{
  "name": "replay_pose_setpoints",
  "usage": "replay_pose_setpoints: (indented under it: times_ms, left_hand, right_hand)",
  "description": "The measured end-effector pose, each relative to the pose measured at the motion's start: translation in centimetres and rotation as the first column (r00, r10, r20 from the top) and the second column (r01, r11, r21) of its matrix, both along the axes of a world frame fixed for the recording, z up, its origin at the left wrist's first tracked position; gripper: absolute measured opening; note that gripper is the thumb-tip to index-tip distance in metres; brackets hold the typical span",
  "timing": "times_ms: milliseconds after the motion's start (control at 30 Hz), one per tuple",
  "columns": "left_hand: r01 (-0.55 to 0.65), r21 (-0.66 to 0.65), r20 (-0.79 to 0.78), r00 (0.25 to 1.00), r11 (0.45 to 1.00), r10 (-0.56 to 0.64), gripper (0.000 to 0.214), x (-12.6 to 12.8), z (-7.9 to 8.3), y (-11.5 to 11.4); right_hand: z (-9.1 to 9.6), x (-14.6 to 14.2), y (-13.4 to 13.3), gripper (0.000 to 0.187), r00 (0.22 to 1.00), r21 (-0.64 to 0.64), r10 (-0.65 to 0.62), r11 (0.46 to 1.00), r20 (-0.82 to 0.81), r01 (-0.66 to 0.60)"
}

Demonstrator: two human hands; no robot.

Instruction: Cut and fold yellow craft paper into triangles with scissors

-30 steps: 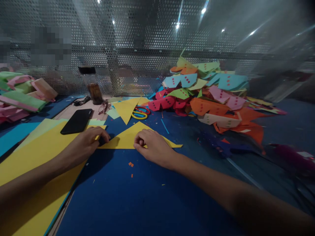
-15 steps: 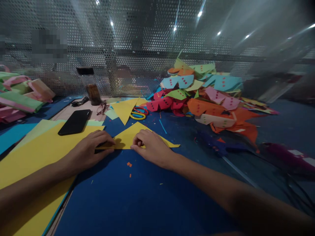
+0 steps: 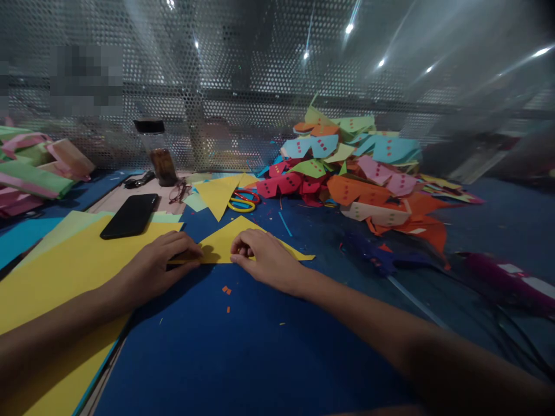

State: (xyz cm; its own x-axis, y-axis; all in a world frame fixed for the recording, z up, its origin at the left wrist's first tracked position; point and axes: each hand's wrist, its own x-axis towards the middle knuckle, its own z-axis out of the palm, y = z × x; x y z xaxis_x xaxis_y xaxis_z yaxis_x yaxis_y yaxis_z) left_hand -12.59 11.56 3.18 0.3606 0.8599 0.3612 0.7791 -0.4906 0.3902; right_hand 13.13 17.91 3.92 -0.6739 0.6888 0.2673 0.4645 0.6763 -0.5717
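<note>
A yellow paper triangle (image 3: pixel 240 230) lies on the blue table, its long folded edge toward me and its peak pointing away. At its left corner, my left hand (image 3: pixel 167 257) is closed with the thumb below and fingers above the paper. My right hand (image 3: pixel 264 254) pinches the front edge just right of the middle, fingers curled. Beyond the peak lie another yellow paper triangle (image 3: pixel 215 195) and scissors with red and yellow handles (image 3: pixel 243 202). My left forearm passes over a stack of large yellow sheets (image 3: pixel 65 277).
Folded paper shapes (image 3: pixel 368 173) in many colours are heaped at the back right. Glue guns, one blue (image 3: pixel 377 257) and one purple (image 3: pixel 511 280), lie at right with cords. A black phone (image 3: pixel 131 215) rests on the sheets, near a lidded bottle (image 3: pixel 162 164). Orange scraps (image 3: pixel 226 290) dot the table.
The view has shifted very slightly. Both hands keep the same grip on the yellow paper triangle, which lies in the same place.
</note>
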Motion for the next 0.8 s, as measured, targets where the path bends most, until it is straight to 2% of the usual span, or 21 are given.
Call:
replay_pose_setpoints:
  times_ms: [333,633,800]
  left_hand:
    - [0.050,0.062,-0.036,0.998,0.997,-0.048,0.015,0.0,-0.1,0.0]
    - [0.118,0.134,-0.114,0.988,0.984,-0.103,0.019,-0.3,-0.4,0.4]
    - [0.145,0.144,-0.149,0.981,0.979,-0.123,0.021,-0.4,-0.6,0.4]
  right_hand:
    - [0.7,0.1,-0.1,0.005,0.999,-0.036,0.009,0.999,0.045,-0.007]
    - [1.0,0.5,-0.4,0.010,0.988,0.115,0.046,0.991,0.149,-0.063]
    - [1.6,0.4,-1.0,0.007,0.965,0.266,0.055,0.956,0.255,-0.125]
